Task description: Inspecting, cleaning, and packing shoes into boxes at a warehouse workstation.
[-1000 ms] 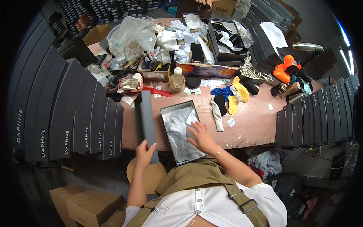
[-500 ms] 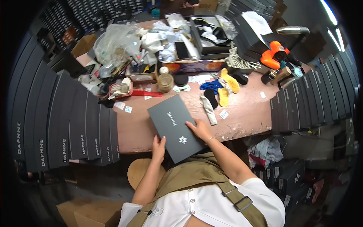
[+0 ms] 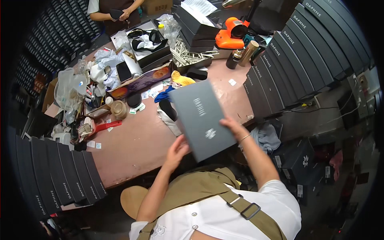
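A dark grey lidded shoebox (image 3: 204,116) with pale print is tilted in front of me, above the table's near edge. My right hand (image 3: 235,129) grips its right edge, with the thumb over the lid. At the lower left edge of the box is my left hand (image 3: 177,152), its fingers apart and their tips at or just beside the side; whether they touch it is hard to tell. Partly hidden behind the box are a black pad (image 3: 167,109), a whitish cloth piece (image 3: 170,122), a blue cloth (image 3: 164,95) and a yellow piece (image 3: 183,79).
Grey shoeboxes stand in rows at the left (image 3: 60,172) and right (image 3: 276,80). On the table (image 3: 132,154) are a red-handled tool (image 3: 106,126), a jar (image 3: 119,109), an orange heat tool (image 3: 231,34) and an open box of black sandals (image 3: 148,42). Across it stands another person (image 3: 116,18).
The shoebox has moved right, and my right hand with it. The left hand's fingers have loosened at its edge. My view has turned right, and a person now shows across the table.
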Demonstrator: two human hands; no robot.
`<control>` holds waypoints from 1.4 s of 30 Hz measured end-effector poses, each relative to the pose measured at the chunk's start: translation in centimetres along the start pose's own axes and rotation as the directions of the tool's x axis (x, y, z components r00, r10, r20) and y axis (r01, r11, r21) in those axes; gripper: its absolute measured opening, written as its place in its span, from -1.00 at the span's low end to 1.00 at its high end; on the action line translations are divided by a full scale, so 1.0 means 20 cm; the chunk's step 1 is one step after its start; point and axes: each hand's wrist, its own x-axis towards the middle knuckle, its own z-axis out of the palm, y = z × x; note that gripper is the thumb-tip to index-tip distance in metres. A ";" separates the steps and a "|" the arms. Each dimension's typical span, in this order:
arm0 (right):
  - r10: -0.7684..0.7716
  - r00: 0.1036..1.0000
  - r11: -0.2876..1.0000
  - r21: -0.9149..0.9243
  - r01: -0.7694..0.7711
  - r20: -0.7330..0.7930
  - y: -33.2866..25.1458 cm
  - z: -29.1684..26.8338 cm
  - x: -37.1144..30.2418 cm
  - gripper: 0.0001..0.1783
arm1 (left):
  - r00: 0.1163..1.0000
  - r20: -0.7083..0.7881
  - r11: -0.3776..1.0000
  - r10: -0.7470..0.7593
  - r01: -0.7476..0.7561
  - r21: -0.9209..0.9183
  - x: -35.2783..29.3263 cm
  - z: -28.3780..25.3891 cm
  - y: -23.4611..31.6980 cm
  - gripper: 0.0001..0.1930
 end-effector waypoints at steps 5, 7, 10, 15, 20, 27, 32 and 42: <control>-0.672 0.631 0.640 -0.731 0.235 -0.386 -0.34 -0.59 0.16 -0.63 | 0.981 0.192 0.908 0.014 -0.093 0.408 0.02 0.36 0.00 -0.50; -0.758 0.616 0.525 -0.760 0.383 -0.213 -0.47 -0.33 0.19 -0.65 | 0.992 0.122 0.901 0.032 -0.081 0.425 -0.06 0.31 -0.10 -0.52; -0.737 0.655 0.467 -0.575 0.672 0.168 -0.60 0.26 0.15 -0.66 | 0.999 -0.011 0.857 -0.045 0.044 0.514 -0.25 0.10 -0.09 -0.55; -0.631 0.196 0.103 -0.170 0.980 0.751 -0.88 1.40 -0.19 -0.58 | 0.910 -0.366 0.868 0.193 0.015 0.496 -0.68 -0.29 -0.08 -0.54; -0.478 -0.334 -0.282 0.218 0.934 0.812 -0.94 2.57 -0.78 -0.43 | 0.659 -0.695 0.932 0.288 -0.024 0.362 -1.17 -0.53 -0.20 -0.54; -0.163 -0.624 -0.953 0.040 0.299 0.764 -1.10 3.69 -1.38 -0.05 | 0.622 -0.728 0.944 0.288 -0.060 0.323 -1.46 -0.63 -0.19 -0.54; -0.058 -0.258 -0.960 0.017 0.279 0.964 -1.26 4.15 -1.38 -0.01 | 0.578 -0.744 0.933 0.334 -0.093 0.347 -1.57 -0.73 -0.28 -0.59; -0.271 -0.706 -0.921 0.036 0.387 0.655 -1.25 2.89 -0.93 -0.06 | 0.564 -0.477 0.734 0.674 -0.586 0.344 -1.49 -0.69 0.53 -0.21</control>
